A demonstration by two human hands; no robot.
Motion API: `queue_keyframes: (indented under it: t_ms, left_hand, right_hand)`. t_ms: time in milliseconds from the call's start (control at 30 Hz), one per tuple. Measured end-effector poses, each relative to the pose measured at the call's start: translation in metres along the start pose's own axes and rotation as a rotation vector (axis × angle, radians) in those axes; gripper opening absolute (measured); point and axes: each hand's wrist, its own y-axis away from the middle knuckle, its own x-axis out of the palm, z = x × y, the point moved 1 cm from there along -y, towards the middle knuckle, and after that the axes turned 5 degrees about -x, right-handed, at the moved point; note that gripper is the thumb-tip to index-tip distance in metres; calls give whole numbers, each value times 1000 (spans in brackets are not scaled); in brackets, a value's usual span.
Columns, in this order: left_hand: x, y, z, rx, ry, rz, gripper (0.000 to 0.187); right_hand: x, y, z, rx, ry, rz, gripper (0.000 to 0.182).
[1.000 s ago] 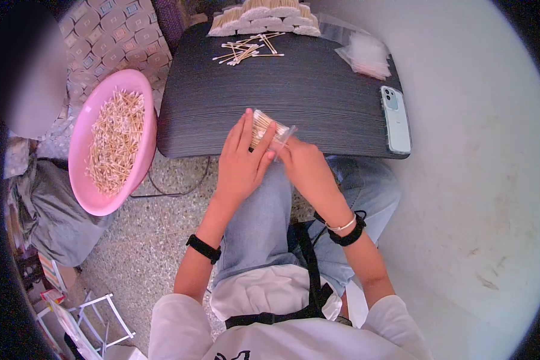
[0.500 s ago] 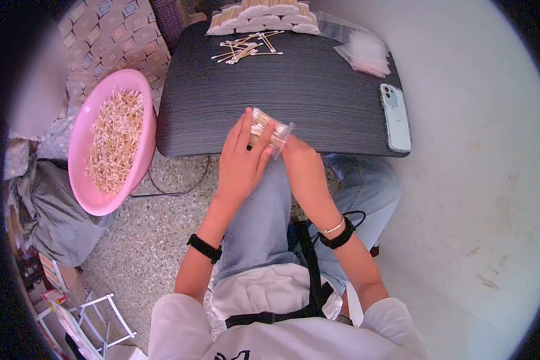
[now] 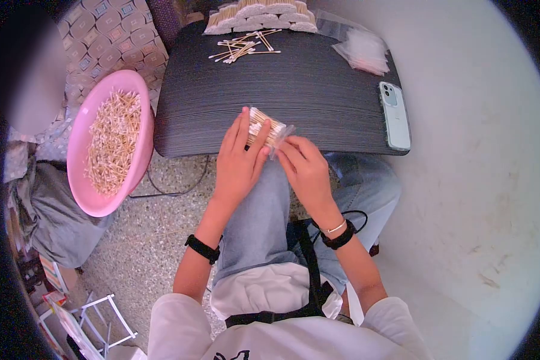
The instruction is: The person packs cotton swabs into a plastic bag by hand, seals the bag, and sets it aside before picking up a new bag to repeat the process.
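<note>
A clear plastic bag of cotton swabs (image 3: 264,127) lies at the front edge of the dark table (image 3: 210,96). My left hand (image 3: 239,157) is closed on the bag, its fingers laid across the swabs and the thumb near the lower side. At the bag's right end, my right hand (image 3: 305,168) pinches the loose plastic between thumb and fingers. The swabs sit side by side inside, white tips toward the upper left.
Left of the table stands a pink basin (image 3: 76,165) full of loose swabs. Bundled swabs (image 3: 261,19) are stacked at the back, with scattered swabs (image 3: 243,48) before them. Empty plastic bags (image 3: 364,51) and a phone (image 3: 395,117) lie on the right.
My right hand has turned and shifted slightly right, its fingers now showing at the bag's open-looking plastic end. My left hand keeps its hold on the bag.
</note>
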Motion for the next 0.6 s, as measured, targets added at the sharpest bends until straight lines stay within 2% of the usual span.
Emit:
queue_keyframes:
  t_ms: [33, 233, 333, 433, 533, 567, 600]
  left_hand:
    - [0, 0, 0, 2, 3, -2, 44]
    - [3, 0, -1, -5, 6, -31, 44]
    - [3, -1, -2, -16, 5, -26, 44]
    - [2, -1, -2, -19, 3, -18, 44]
    - [2, -1, -2, -20, -2, -21, 45]
    - [2, -1, -2, -20, -3, -22, 45]
    - [3, 0, -3, -24, -11, -28, 45]
  right_hand:
    - [1, 0, -3, -64, 17, -21, 19]
    - [6, 3, -8, -127, 54, -21, 14]
    - [7, 2, -9, 54, -120, 7, 11]
    - [5, 0, -16, 328, -492, -31, 20]
    - [11, -3, -18, 494, -815, -259, 34]
    - [8, -4, -20, 527, -869, -149, 48]
    - [9, -8, -17, 547, -917, -182, 50]
